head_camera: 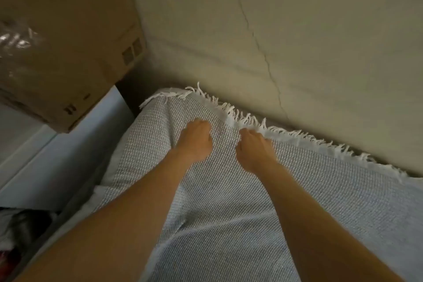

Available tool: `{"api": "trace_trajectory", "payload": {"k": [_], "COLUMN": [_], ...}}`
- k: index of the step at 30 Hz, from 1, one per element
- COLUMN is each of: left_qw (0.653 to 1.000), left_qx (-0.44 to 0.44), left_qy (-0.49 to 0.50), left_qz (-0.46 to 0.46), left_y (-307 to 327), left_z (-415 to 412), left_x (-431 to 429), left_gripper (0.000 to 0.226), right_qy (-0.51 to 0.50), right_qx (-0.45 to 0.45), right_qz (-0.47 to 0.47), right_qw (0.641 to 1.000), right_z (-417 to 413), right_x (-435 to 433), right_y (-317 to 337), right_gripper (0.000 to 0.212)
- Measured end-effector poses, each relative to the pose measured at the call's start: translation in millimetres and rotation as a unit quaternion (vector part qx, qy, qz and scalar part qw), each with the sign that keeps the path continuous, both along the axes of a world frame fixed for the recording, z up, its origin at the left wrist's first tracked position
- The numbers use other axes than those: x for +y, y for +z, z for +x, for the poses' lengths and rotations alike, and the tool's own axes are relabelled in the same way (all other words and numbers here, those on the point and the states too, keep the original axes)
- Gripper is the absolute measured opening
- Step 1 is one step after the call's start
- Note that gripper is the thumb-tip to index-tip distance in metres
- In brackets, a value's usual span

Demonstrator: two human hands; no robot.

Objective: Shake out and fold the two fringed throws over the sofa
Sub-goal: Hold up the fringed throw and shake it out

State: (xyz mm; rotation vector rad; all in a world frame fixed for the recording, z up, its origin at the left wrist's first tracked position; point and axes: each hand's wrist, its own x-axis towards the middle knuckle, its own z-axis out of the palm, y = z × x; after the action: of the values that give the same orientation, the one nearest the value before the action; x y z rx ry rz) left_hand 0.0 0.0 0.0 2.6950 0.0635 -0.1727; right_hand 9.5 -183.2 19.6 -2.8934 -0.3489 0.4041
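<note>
A grey woven throw [297, 192] with a white fringe [251, 121] lies spread over the sofa, its fringed edge running along the back. My left hand [194, 139] grips the fabric a little inside that edge, fingers curled under. Beside it, my right hand [254, 146] pinches the cloth right at the fringe. Both forearms reach in from the bottom of the view. A second throw is not visible.
A beige wall [297, 41] with a thin crack rises behind the sofa. A cardboard box [68, 48] stands at the upper left on a pale surface [45, 162]. Crumpled clothing [20, 229] lies at the lower left.
</note>
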Motion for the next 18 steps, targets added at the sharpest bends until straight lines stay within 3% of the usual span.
{"api": "trace_trajectory", "payload": {"k": [4,9,12,15,18], "left_qw": [0.999,0.994,0.986,0.984,0.985], "left_qx": [0.009,0.039,0.066,0.06,0.05], "left_qy": [-0.028,-0.101,-0.148,-0.154,-0.141], "left_qz": [0.025,-0.003,0.03,0.061,0.082], "left_y": [-26.7,-45.9,-59.8,-67.4,-73.1], "left_z": [26.8,55.3,70.1,73.6,65.7], "left_x": [-9.5,-29.8,-43.1,-50.0,-51.3], "left_gripper": [0.03,0.084,0.096,0.093,0.077], "right_qy": [-0.038,-0.127,-0.114,-0.085,-0.022], "right_qx": [0.023,-0.004,-0.024,-0.081,-0.116], "right_qz": [-0.017,0.01,-0.078,-0.165,-0.166], "right_qw": [0.999,0.992,0.99,0.979,0.979], "right_z": [23.2,45.5,50.1,47.5,39.7], "right_x": [-6.2,-21.3,-30.5,-35.3,-39.3], "right_y": [-45.4,-81.0,-101.7,-112.7,-107.5], "right_gripper": [0.057,0.086,0.1,0.078,0.042]}}
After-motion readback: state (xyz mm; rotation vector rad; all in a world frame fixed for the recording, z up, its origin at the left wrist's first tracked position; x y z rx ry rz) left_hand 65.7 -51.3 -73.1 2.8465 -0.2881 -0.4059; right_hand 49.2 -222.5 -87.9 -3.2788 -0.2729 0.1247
